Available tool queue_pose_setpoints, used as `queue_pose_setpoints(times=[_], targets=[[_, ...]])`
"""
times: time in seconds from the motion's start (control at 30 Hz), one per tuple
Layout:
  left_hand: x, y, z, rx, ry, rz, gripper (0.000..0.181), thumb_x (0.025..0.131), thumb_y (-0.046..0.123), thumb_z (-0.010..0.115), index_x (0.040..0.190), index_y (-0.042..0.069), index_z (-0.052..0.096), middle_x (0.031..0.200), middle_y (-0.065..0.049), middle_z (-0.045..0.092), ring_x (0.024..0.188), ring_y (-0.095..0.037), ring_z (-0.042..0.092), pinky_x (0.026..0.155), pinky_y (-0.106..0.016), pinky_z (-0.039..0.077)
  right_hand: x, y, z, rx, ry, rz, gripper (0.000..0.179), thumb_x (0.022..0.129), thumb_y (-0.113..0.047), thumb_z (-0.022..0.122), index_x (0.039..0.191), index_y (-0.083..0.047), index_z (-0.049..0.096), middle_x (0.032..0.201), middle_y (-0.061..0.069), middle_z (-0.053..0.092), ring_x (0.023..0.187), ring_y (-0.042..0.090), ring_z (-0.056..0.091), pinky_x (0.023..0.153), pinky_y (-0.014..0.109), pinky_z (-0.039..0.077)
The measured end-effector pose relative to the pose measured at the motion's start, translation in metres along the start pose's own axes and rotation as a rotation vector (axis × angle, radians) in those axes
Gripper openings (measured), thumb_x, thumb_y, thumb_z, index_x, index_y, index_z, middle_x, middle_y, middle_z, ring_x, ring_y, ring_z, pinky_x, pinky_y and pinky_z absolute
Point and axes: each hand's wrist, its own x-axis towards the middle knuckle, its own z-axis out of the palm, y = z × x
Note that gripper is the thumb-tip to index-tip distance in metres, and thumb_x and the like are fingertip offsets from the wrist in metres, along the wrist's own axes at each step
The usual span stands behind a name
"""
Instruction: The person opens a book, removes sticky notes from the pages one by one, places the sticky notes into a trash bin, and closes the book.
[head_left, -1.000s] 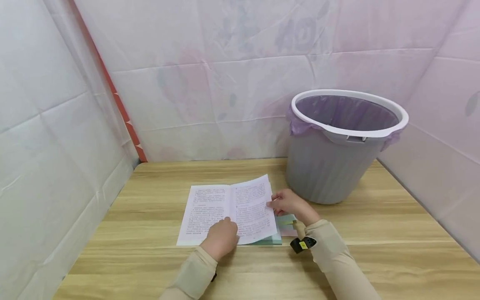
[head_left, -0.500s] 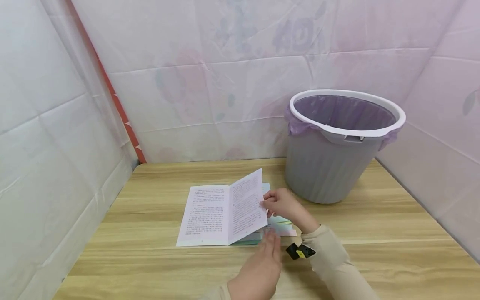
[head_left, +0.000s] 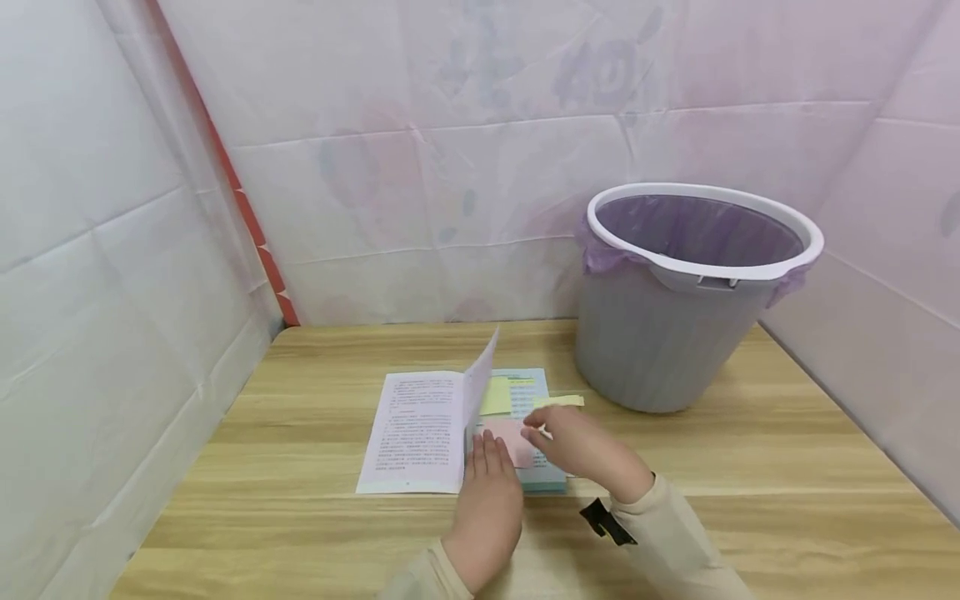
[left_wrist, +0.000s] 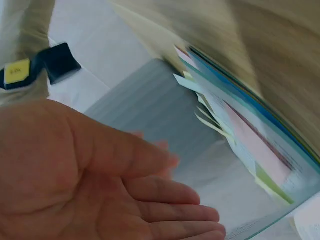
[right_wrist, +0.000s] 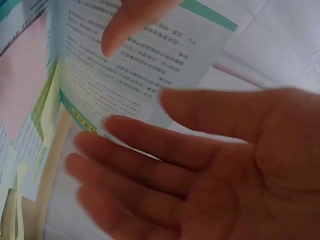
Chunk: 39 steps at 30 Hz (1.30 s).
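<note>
A printed book (head_left: 412, 433) lies spread on the wooden table, a leaf (head_left: 478, 379) standing nearly upright at its middle. The uncovered right-hand page carries a yellow sticky note (head_left: 495, 396) and a pink sticky note (head_left: 517, 443); a pale yellow slip (head_left: 562, 402) juts past the edge. My left hand (head_left: 489, 512) has its straight fingers at the foot of the standing leaf, beside the pink note. My right hand (head_left: 588, 450) hovers over the right-hand page with loosely bent fingers and nothing in them. In the right wrist view the standing leaf (right_wrist: 125, 70) shows print and green bands.
A grey bin (head_left: 652, 333) with a white rim and purple liner stands at the back right of the table (head_left: 300, 533). Pale sheeting (head_left: 420, 183) hangs behind and on both sides. A black strap (head_left: 607, 522) is on my right wrist.
The leaf has swung up from the right to nearly upright, baring the sticky notes. My right hand has let go of it. My left hand has moved off the book's middle, then back beside the leaf.
</note>
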Motion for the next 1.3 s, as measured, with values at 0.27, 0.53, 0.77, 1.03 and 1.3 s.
queue_pose_setpoints(times=[0.27,0.53,0.77,1.03,1.3], targets=[[0.006,-0.006,0.003,0.034,-0.061,-0.022,0.041,0.091,0.017,0.061,0.121,-0.011,0.059,0.124,-0.025,0.06,0.119,-0.035,0.056,0.1,-0.037,0.045,0.003,0.012,0.021,-0.082,-0.247,-0.052,0.019,0.089,0.0,0.056,0.07,0.001,0.059,0.065,0.004,0.056,0.059,0.017,0.053,0.06,0.032,0.047],[0.009,-0.013,0.006,0.016,-0.156,-0.052,0.04,0.092,0.017,0.061,0.119,-0.013,0.06,0.121,-0.027,0.061,0.116,-0.036,0.058,0.097,-0.039,0.047,0.007,0.021,0.027,-0.072,-0.294,0.019,0.044,0.089,-0.002,0.059,0.053,-0.015,0.037,0.049,-0.007,0.03,0.046,0.008,0.028,0.048,0.023,0.027],[0.011,-0.016,0.009,0.054,-0.226,-0.062,0.04,0.093,0.02,0.06,0.118,-0.011,0.061,0.12,-0.026,0.062,0.115,-0.036,0.059,0.097,-0.038,0.048,0.007,0.023,0.026,-0.137,-0.299,-0.002,0.047,0.089,-0.006,0.063,0.054,-0.015,0.034,0.052,-0.006,0.029,0.049,0.008,0.027,0.05,0.023,0.026],[0.013,-0.017,0.011,0.061,-0.277,-0.056,0.04,0.091,0.021,0.063,0.116,-0.01,0.063,0.117,-0.024,0.064,0.112,-0.035,0.061,0.094,-0.037,0.049,0.006,0.03,0.024,-0.1,-0.305,-0.017,0.048,0.09,-0.004,0.061,0.054,-0.016,0.032,0.051,-0.007,0.026,0.048,0.008,0.025,0.049,0.022,0.024],[0.011,-0.018,0.014,0.087,-0.214,-0.074,0.035,0.09,0.02,0.063,0.106,-0.011,0.067,0.105,-0.024,0.067,0.099,-0.034,0.066,0.085,-0.034,0.054,0.005,0.03,0.022,-0.054,-0.263,0.046,0.042,0.089,0.001,0.059,0.056,-0.013,0.037,0.053,-0.004,0.03,0.049,0.009,0.028,0.048,0.024,0.026]])
